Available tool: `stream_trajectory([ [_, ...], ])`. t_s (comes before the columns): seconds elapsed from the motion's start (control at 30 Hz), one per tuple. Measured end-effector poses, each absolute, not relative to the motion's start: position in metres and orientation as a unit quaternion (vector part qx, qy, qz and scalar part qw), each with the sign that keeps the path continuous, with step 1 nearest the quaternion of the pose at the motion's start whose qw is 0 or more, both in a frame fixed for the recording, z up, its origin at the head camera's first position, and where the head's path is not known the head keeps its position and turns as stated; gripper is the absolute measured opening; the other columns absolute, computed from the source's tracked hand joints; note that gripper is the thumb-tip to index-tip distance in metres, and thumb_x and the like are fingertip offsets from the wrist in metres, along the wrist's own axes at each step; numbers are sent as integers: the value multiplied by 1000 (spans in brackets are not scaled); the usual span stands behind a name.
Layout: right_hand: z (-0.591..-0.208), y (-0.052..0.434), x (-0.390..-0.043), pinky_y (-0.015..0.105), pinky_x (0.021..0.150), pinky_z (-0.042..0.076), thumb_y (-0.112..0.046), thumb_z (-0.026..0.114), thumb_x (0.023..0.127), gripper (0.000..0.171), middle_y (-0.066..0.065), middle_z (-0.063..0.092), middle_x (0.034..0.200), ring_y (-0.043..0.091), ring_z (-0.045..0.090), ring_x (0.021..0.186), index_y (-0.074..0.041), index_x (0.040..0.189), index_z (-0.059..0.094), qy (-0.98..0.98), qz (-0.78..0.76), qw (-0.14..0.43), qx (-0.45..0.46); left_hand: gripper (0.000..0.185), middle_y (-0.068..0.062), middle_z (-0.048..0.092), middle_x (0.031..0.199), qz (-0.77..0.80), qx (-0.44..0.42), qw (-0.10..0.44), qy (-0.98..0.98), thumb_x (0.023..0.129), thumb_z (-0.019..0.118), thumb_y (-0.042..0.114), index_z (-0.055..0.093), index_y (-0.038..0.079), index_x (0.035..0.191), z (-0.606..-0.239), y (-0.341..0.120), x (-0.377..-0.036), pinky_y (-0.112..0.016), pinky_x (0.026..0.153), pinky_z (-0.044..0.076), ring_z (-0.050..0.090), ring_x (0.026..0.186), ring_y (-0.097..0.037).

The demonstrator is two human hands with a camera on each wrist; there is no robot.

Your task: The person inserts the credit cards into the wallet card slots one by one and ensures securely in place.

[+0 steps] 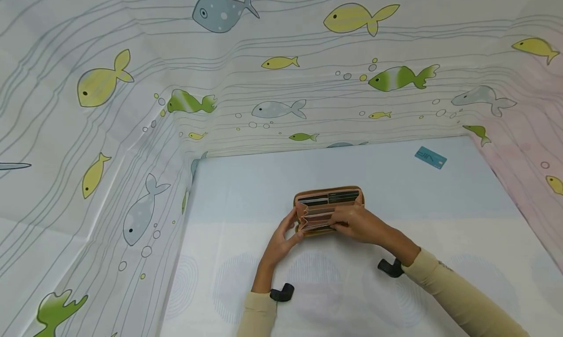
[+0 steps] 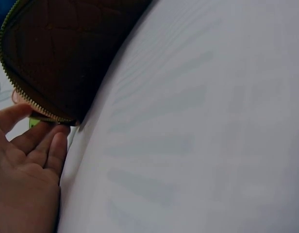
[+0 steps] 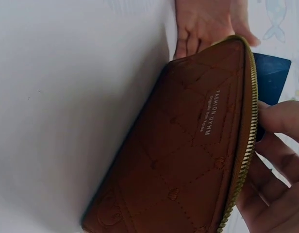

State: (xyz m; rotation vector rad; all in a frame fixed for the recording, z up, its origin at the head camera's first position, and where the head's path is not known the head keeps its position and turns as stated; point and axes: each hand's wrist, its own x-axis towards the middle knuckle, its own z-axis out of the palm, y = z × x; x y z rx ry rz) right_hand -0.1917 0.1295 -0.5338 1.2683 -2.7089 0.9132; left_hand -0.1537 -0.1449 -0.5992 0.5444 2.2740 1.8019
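Brown wallet (image 1: 327, 210) lies open on the worktop (image 1: 396, 190) at 12 o'clock from both hands, long axis 9-to-3; left hand (image 1: 281, 239) steadies its 9 o'clock end with straight fingers, right hand (image 1: 358, 224) pinches inside a pocket.

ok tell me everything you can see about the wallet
The wallet is a brown quilted zip-around one, leather-like, with a brass-coloured zipper and small pale lettering on its outside. It lies open on the white table, showing a pink accordion interior and dark cards in its slots. The left hand touches its left end with straight fingers; the right hand has its fingers at the compartments, on a dark blue card.
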Motion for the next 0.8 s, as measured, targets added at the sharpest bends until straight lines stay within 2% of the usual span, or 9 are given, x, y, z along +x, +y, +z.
stream_trajectory([
  [0.13,-535,129,-189,19,62,50,-8,77,87,11,-7,66,85,1,59,74,-18,91,77,-863,262,32,430,72,-23,30,161,606,183,92,768,99,60,12,20,-1,158,-600,-145,-154,-61,116,32,35,145,-42],
  [0.23,-535,127,-187,18,60,48,-9,78,86,9,-6,63,81,2,55,71,-17,87,75,-856,232,69,457,73,-23,30,160,606,181,81,770,99,61,11,20,0,158,-611,-144,-156,-61,115,33,35,145,-43],
  [0.37,-533,122,-185,17,58,43,-6,78,85,16,-6,58,76,3,50,68,-19,80,69,-846,201,104,483,73,-18,31,161,606,177,67,773,99,61,11,21,7,160,-632,-144,-161,-58,117,33,34,147,-38],
  [0.57,-529,116,-182,18,57,39,-6,78,85,21,-7,54,73,5,46,66,-20,76,65,-849,169,100,490,73,-5,34,162,620,169,66,763,99,64,26,24,22,160,-642,-145,-162,-53,119,33,33,149,-25],
  [0.67,-528,113,-181,21,57,42,-7,77,85,19,-6,55,74,6,48,67,-20,77,67,-854,154,95,489,74,-4,35,161,621,171,64,762,99,64,33,24,24,160,-641,-146,-162,-53,118,33,34,149,-24],
  [0.8,-529,111,-181,24,59,47,-7,77,85,13,-5,58,76,8,53,69,-18,80,71,-858,134,93,487,74,-2,35,161,617,170,67,766,99,64,34,23,24,160,-640,-146,-162,-49,119,32,34,149,-23],
])
